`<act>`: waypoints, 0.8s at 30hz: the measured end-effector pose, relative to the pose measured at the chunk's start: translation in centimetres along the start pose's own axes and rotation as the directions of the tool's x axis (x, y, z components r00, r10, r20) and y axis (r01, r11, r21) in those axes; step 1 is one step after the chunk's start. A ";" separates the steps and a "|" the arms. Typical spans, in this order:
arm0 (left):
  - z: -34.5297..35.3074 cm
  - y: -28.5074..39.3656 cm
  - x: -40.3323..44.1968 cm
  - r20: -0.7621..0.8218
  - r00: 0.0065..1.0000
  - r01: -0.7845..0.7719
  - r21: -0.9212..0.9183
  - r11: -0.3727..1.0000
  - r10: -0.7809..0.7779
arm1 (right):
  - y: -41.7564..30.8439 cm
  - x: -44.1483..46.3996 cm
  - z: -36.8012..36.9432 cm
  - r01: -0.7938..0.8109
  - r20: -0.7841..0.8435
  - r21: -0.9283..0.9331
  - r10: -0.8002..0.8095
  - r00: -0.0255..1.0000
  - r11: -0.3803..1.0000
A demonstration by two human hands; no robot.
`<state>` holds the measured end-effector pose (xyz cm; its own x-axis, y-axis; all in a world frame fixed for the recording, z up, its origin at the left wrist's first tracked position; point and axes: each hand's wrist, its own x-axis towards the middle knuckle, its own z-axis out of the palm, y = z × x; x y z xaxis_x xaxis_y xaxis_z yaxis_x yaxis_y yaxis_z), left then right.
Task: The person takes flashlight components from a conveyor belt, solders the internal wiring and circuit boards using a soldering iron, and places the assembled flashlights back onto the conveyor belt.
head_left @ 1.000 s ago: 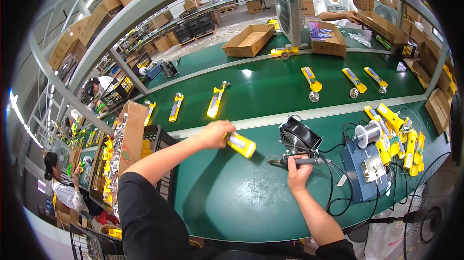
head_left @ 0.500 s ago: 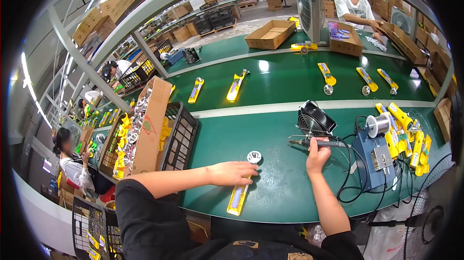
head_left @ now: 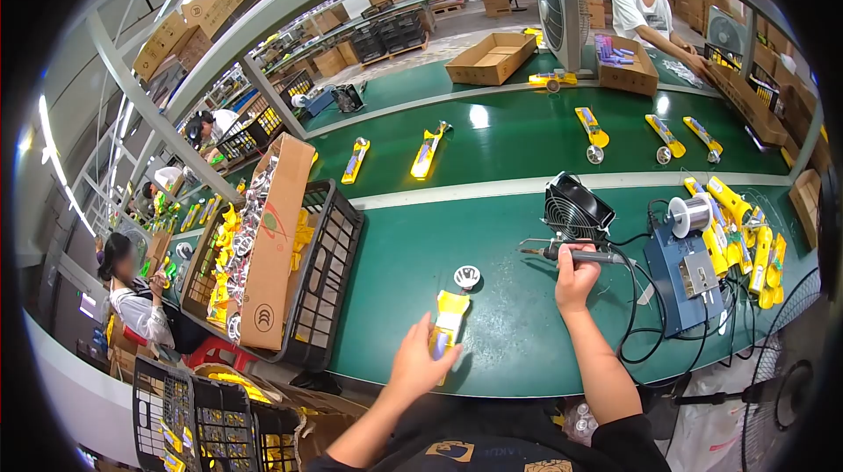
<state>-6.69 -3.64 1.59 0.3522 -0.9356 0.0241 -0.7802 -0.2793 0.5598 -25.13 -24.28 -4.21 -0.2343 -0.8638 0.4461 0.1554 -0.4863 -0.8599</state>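
Note:
My left hand [head_left: 421, 360] is at the lower middle of the green bench, fingers spread beside the lower part of a yellow torch housing [head_left: 451, 307]. A round silver reflector [head_left: 467, 277] lies at the housing's upper end. My right hand [head_left: 576, 274] is closed round the dark handle of a soldering iron [head_left: 597, 256], whose tip points left above the bench. Behind it stands a small black fan [head_left: 578, 207]. The blue soldering station [head_left: 683, 283], with a solder wire spool [head_left: 690, 216] on top, is to the right.
A black crate [head_left: 338, 248] and a cardboard box [head_left: 279, 244] of parts stand at the left. Yellow housings [head_left: 766, 266] are piled at the right. More housings lie on the green conveyor [head_left: 509, 134]. Across it, a person in white [head_left: 639, 11] reaches toward a box. Cables loop beside the station.
My left hand has set the yellow housing down on the bench and moved to its lower end, fingers spread. My right hand still holds the iron. The view has shifted.

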 end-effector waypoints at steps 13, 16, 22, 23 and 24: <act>-1.2 -0.8 1.1 0.138 0.949 -0.270 -0.108 0.957 0.284 | -1.2 0.3 -0.1 0.003 -0.004 0.018 -0.002 1.000 1.000; -1.7 -0.9 1.5 0.251 0.869 -0.392 -0.181 0.902 0.427 | -1.2 0.3 0.1 -0.025 -0.030 0.046 0.027 0.999 0.999; -0.7 -1.3 0.6 0.183 0.901 -0.342 -0.256 0.904 0.393 | -1.1 -0.1 0.2 -0.082 0.007 0.041 0.082 0.997 0.996; -0.4 -1.6 0.5 0.157 0.907 -0.340 -0.273 0.900 0.390 | -1.1 -0.2 0.3 -0.093 0.008 0.047 0.093 0.996 0.995; 0.0 -2.0 0.4 0.130 0.913 -0.337 -0.292 0.895 0.386 | -1.2 -0.2 0.4 -0.105 0.012 0.053 0.104 0.994 0.993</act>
<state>-5.04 -3.42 0.50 -0.0465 -0.9904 0.1301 -0.6663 0.1278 0.7347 -24.84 -23.55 -3.16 -0.2058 -0.9112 0.3570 0.2298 -0.3996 -0.8874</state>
